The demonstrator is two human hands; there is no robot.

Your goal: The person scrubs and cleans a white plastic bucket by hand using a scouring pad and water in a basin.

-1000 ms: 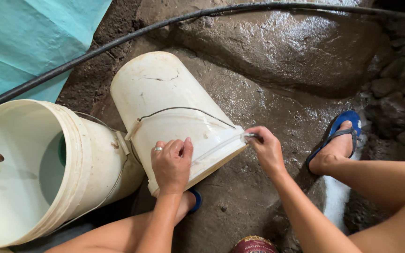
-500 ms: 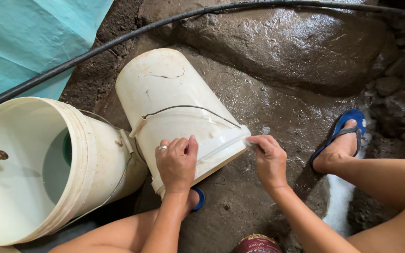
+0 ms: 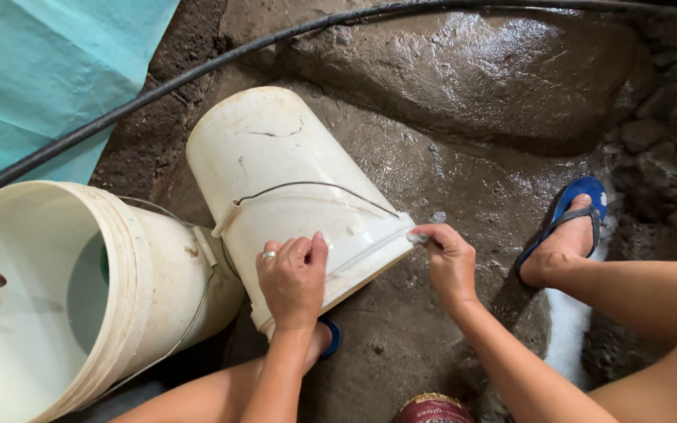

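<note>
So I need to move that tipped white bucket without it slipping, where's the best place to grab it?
Probably the rim band of the tipped bucket, from the near side at its mouth: the ribbed lip gives purchase where the left hand and right hand already sit. The wire bail lies flat against its wall.

Wet rock ground (image 3: pixel 472 94): 2 white buckets (image 3: pixel 291 180), black hose (image 3: pixel 197 70), teal tarp (image 3: pixel 33 70).

Two cream-white buckets (image 3: pixel 284 188) (image 3: pixel 80 298) — scuffed with brown marks — against dark wet rock (image 3: pixel 472 70), a teal sheet (image 3: pixel 48 70), black hose (image 3: pixel 197 70), blue sandal (image 3: pixel 581 196).
</note>
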